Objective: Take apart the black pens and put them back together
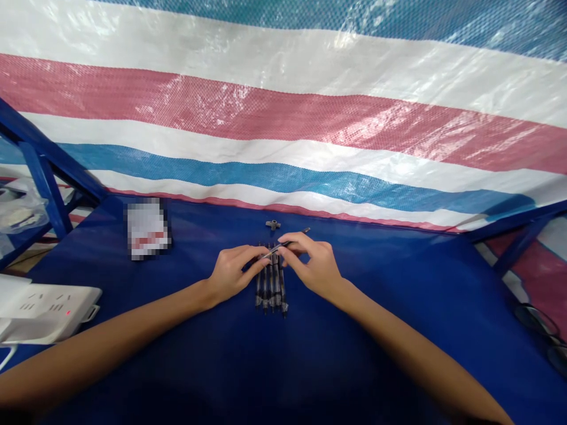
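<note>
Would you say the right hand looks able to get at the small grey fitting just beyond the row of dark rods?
Probably yes: the right hand is close to the small grey fitting, with only blue cloth between them. It pinches a slim rod, though, and may need to release it first.

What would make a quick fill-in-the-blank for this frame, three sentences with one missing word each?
The left hand and right hand hold one slim rod above a row of ____ pen-like rods.
That row lies on a ____ table cover.
The white power strip shows a small ____ light.

Missing words: black; blue; red.
</note>
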Demonstrator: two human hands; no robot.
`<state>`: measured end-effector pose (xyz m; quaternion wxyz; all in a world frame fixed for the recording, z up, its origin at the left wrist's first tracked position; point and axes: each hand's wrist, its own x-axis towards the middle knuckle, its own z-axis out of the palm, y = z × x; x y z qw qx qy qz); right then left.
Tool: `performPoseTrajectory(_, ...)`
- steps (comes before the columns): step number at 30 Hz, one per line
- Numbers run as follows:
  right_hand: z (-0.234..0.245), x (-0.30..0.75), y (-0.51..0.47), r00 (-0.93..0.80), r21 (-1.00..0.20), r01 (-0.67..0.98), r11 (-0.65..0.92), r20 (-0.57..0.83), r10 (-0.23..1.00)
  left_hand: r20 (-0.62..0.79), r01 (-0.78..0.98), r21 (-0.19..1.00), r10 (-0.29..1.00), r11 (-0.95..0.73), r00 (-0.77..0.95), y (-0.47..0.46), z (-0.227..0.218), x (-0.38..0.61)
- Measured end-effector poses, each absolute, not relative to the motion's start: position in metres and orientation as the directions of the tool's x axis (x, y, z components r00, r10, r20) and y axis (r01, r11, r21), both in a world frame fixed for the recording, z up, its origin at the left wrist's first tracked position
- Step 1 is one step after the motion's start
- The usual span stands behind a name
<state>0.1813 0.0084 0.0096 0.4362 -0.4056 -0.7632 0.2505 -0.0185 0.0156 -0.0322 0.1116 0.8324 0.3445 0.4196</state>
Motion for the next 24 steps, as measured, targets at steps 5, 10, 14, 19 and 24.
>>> performPoseTrajectory(5, 0.001, 0.194, 0.031, 0.092, -0.831, 0.371, 0.414, 0.477, 0.874, 0.5, 0.488, 0.632, 0.798, -0.602, 0.336, 0.017, -0.038, -0.02)
performPoseTrajectory(10, -0.014, 0.195, 0.073, -0.218, -0.582, 0.726, 0.366, 0.31, 0.925, 0.433, 0.447, 0.728, 0.854, -0.519, 0.288, 0.019, -0.039, -0.022)
performPoseTrajectory(14, -0.024, 0.178, 0.089, -0.307, -0.43, 0.836, 0.341, 0.149, 0.94, 0.443, 0.484, 0.7, 0.851, -0.525, 0.282, 0.018, -0.034, -0.022)
performPoseTrajectory(19, -0.024, 0.176, 0.091, -0.29, -0.379, 0.872, 0.31, 0.111, 0.951, 0.407, 0.556, 0.645, 0.852, -0.524, 0.331, 0.016, -0.029, -0.021)
performPoseTrajectory(24, -0.016, 0.194, 0.074, -0.219, -0.336, 0.914, 0.227, 0.061, 0.974, 0.446, 0.569, 0.6, 0.826, -0.562, 0.346, 0.019, -0.032, -0.02)
